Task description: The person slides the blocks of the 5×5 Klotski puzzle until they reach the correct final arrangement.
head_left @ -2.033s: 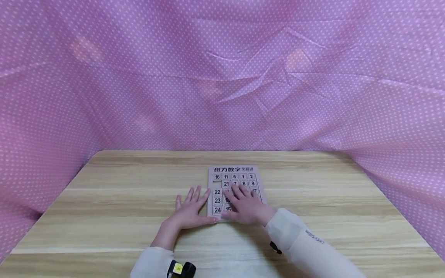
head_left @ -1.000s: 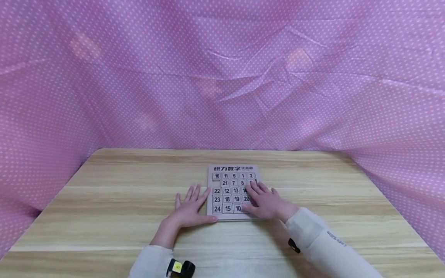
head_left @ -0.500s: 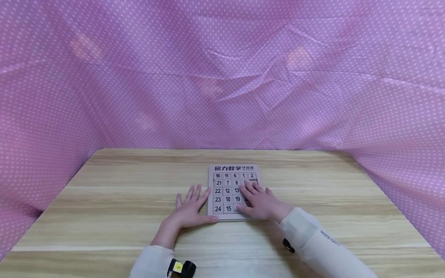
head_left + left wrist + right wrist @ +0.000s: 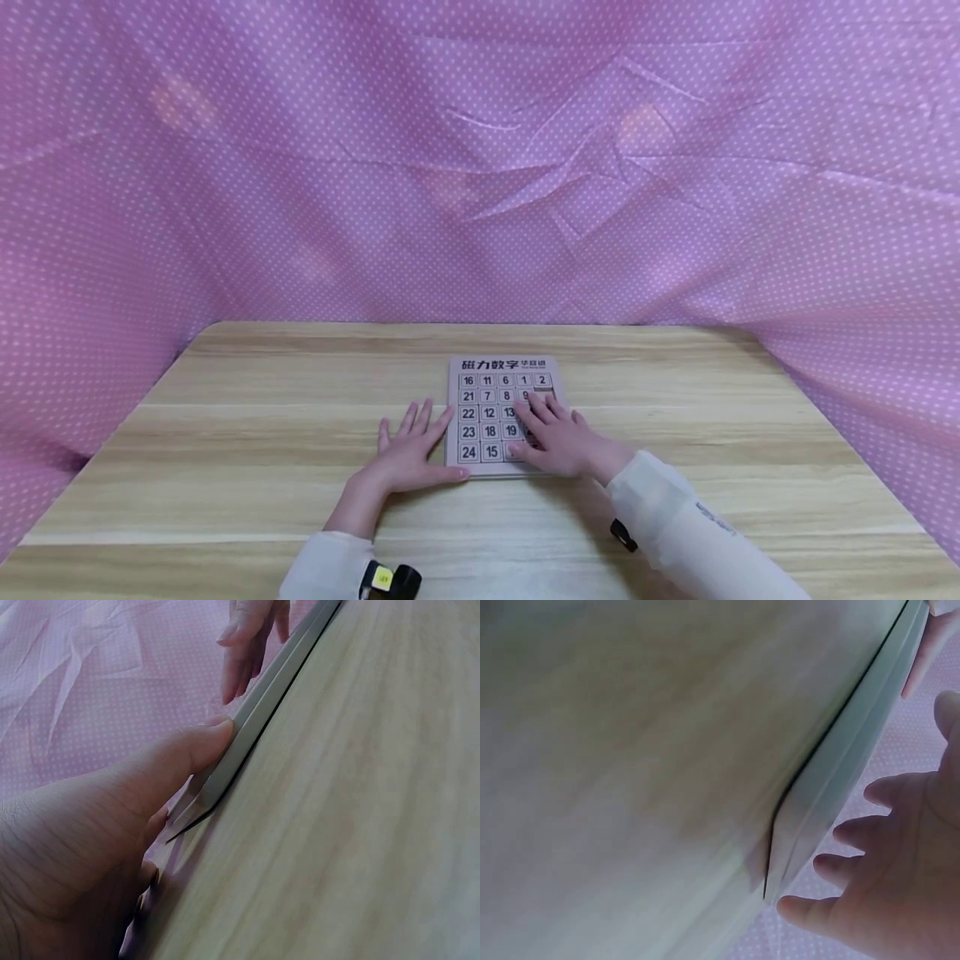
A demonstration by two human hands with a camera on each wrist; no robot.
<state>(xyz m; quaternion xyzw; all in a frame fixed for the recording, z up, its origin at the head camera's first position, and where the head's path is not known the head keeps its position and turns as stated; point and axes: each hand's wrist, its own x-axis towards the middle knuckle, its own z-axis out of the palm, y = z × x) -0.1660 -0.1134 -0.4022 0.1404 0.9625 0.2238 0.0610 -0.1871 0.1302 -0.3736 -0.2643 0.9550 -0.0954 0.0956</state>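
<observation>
On the wooden table (image 4: 300, 375), before the dotted cloth (image 4: 480, 167), lay a flat rectangular number board (image 4: 495, 422), left grip (image 4: 408, 460) at its left, right grip (image 4: 560, 440) over its right.

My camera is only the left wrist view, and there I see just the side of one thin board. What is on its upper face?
Observer: In the head view, the board carries rows of square tiles with printed numbers.
Operator: Thank you. Which numbers are in the row farthest from the person?
Observer: From left to right: 16, 11, 6, 1 and 2.
Operator: And is there any gap between the tiles?
Observer: A narrow brown strip shows directly below the 2. The right-hand fingers lie just below that strip, so I cannot tell how far it extends.
</observation>
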